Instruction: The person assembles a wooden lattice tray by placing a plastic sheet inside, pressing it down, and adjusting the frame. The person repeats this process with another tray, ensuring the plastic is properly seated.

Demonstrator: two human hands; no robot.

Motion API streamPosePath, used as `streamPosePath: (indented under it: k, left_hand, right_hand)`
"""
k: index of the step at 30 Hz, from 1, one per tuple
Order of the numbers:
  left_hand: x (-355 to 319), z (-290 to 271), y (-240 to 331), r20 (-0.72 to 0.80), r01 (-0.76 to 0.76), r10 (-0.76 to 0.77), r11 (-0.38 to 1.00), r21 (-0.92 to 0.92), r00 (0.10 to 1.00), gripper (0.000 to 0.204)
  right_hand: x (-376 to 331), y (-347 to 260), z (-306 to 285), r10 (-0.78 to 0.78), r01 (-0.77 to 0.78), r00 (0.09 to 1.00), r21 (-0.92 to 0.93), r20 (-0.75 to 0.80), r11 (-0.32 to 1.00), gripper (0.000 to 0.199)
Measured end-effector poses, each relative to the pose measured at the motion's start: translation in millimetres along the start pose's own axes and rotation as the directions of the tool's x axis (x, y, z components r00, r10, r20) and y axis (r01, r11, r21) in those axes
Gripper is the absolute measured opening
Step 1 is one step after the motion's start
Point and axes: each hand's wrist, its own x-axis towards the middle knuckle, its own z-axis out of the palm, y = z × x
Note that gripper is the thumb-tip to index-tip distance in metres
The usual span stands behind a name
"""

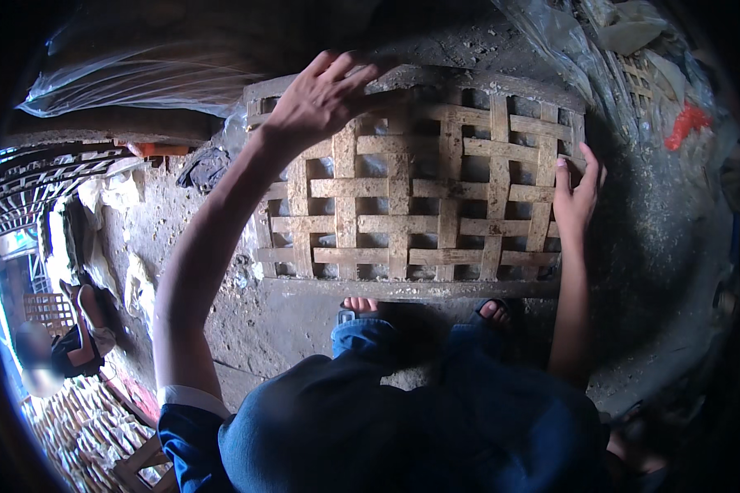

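Observation:
A woven bamboo lattice rack (399, 182), with wide flat strips and a darker frame, lies flat in front of me, over my knees' far side. My left hand (321, 97) reaches across its far left part, fingers stretched out and slightly blurred, holding nothing visible. At the rack's right edge is my right hand (578, 193), its thumb on the inner side and its fingers around the outer side of the frame. Through the square gaps a greyish surface shows.
Clear plastic sheeting (140, 82) hangs at the far left, and more plastic (563, 45) lies at the far right near a red scrap (687, 125). A dark cloth (204, 168) lies left of the rack. Another person (78, 349) sits at left, near rows of pale strips (82, 427).

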Motion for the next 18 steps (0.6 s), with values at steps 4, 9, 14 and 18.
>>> streamPosePath:
  k: [4,9,14,18]
  left_hand:
    - [10.6,34.5,-10.3,-0.215,-0.094,0.102,0.994,0.048,0.971,0.086]
    - [22.3,48.9,-19.7,-0.018,-0.182,0.184,0.979,0.094,0.983,0.073]
    - [21.7,41.3,-30.8,0.093,-0.218,0.213,0.974,0.056,0.973,0.064]
    - [19.7,43.8,-34.2,0.031,-0.258,0.258,0.966,-0.016,0.966,0.060]
  right_hand:
    - [0.3,2.4,1.3,-0.101,0.101,0.995,0.012,-0.018,0.995,0.044]
    - [-0.2,-0.5,2.1,-0.085,0.086,0.996,0.019,-0.037,0.996,0.039]
    - [0.4,3.1,1.7,-0.108,0.109,0.993,0.016,-0.042,0.994,0.039]
    - [1.2,0.3,1.5,-0.098,0.098,0.995,0.019,-0.028,0.995,0.039]
